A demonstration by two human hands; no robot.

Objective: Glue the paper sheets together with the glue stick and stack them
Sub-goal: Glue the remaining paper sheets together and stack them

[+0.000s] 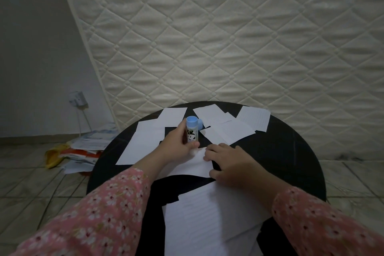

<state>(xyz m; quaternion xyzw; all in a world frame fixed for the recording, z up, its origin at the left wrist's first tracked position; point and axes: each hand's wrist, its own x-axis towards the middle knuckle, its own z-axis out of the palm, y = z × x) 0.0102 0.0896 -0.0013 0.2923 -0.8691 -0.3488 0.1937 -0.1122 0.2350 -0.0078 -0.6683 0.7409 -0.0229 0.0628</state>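
The glue stick [192,132] stands upright near the middle of the round black counter [291,151], toward its far edge. Its body is white with a black-and-white cartoon figure on the label; no lettering can be read. Its top end is light blue, and a light blue cap [200,124] lies just behind it on the counter. The left hand [180,143] grips the glue stick, fingers curled round the tube. The right hand [230,164] lies flat, fingers relaxed, pressing on a white paper sheet [193,165] at the counter's middle. More loose sheets [224,129] lie scattered along the far edge, some faintly lined. A stack of lined sheets [199,218] sits at the near edge. Both sleeves are pink with a floral print.
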